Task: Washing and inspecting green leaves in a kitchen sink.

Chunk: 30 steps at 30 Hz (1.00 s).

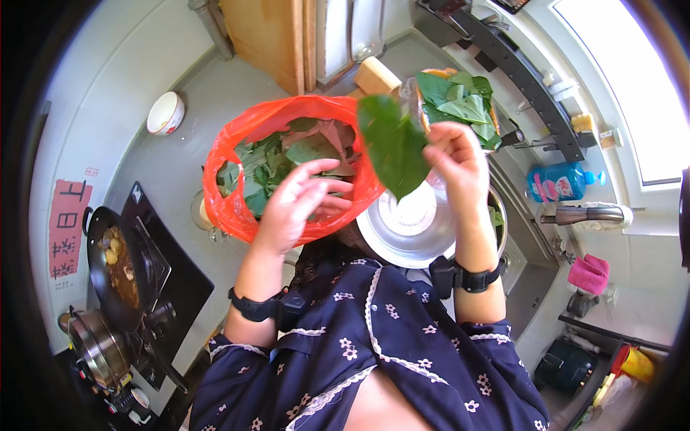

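My right hand pinches a large green leaf near its stem end, above the bag's right edge and a metal basin. Over the near part of the open red plastic bag, my left hand has its fingers spread, with nothing seen in them. Loose green leaves fill the bag, some showing purplish undersides. Beyond my right hand, more leaves lie piled in a container with an orange rim. A pale round lid or dish sits in the basin.
On the left, a black wok with food stands by a dark cooktop, near a steel pot. A white bowl stands on the counter. A sink, a blue bottle and a pink cloth are at right.
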Each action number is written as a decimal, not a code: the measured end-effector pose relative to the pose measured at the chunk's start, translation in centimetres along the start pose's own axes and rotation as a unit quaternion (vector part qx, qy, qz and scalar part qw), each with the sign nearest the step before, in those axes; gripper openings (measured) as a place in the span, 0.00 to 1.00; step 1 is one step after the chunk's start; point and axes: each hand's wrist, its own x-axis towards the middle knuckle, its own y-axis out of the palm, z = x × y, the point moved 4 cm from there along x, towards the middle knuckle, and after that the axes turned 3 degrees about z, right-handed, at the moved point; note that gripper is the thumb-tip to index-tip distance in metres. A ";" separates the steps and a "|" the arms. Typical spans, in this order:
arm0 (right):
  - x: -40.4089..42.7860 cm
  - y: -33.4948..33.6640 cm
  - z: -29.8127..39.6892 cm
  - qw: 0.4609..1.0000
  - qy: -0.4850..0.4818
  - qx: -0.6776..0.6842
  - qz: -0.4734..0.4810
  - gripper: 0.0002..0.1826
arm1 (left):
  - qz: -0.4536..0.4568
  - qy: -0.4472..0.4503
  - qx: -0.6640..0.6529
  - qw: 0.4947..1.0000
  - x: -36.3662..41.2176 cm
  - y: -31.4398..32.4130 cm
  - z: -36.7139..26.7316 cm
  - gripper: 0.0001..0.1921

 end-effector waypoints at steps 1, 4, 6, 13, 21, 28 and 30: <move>0.8 -1.6 0.4 0.996 -0.065 -0.014 -0.051 0.14 | -0.017 0.007 0.011 1.000 -0.3 -0.5 -0.6 0.19; 3.6 -6.6 0.8 0.970 -0.154 -0.068 -0.177 0.09 | -0.049 0.044 0.026 0.997 -0.7 -2.4 -1.1 0.19; 5.5 -11.2 -0.7 0.909 -0.177 -0.303 -0.226 0.11 | -0.051 0.055 0.041 0.996 -0.7 -2.8 -1.6 0.19; 5.9 -13.2 -6.4 0.758 -0.055 -0.641 -0.107 0.22 | -0.098 0.059 0.083 0.990 -2.2 -4.9 -1.8 0.20; 10.1 -13.2 -11.6 0.721 0.081 -0.683 0.079 0.26 | -0.169 0.103 0.196 0.960 -2.4 -5.9 -4.1 0.19; 12.1 -12.9 -15.0 0.663 0.180 -0.712 0.149 0.27 | -0.188 0.095 0.237 0.948 -2.3 -6.1 -4.0 0.18; 12.6 -12.7 -15.0 0.641 0.206 -0.722 0.158 0.26 | -0.172 0.093 0.247 0.949 -1.6 -6.2 -3.4 0.18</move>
